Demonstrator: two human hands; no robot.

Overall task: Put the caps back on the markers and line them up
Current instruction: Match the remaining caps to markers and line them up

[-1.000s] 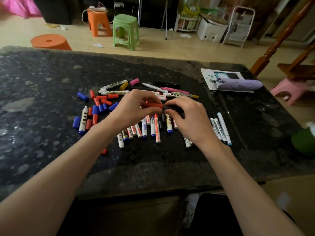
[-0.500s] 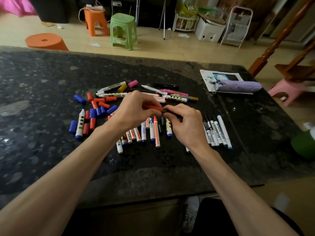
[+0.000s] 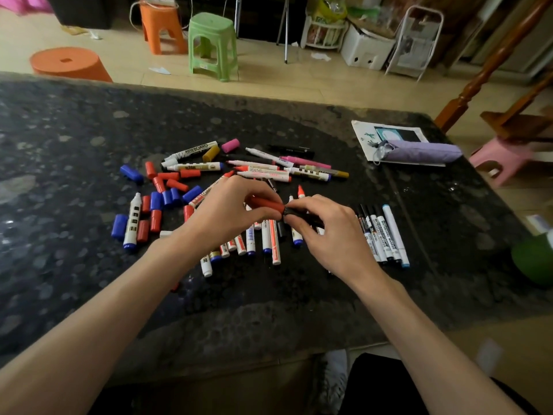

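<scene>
Many markers and loose caps lie on a dark stone table (image 3: 89, 265). My left hand (image 3: 227, 214) grips a red cap (image 3: 266, 204) above the table's middle. My right hand (image 3: 332, 235) pinches a dark marker (image 3: 294, 211), whose end meets the red cap. Under my hands several uncapped white markers (image 3: 250, 238) lie side by side. To the right, several capped markers (image 3: 384, 233) lie in a neat row. Loose red and blue caps (image 3: 163, 199) are scattered at the left, and further markers (image 3: 278, 170) lie in a heap behind my hands.
A purple pouch (image 3: 419, 152) lies on a paper sheet (image 3: 363, 136) at the table's back right. A green round object (image 3: 532, 259) sits at the right edge. Plastic stools (image 3: 212, 43) stand on the floor beyond the table.
Both hands have stayed together over the table's middle, the red cap still against the dark marker. The view has shifted slightly, and the row of capped markers at the right is now uncovered.
</scene>
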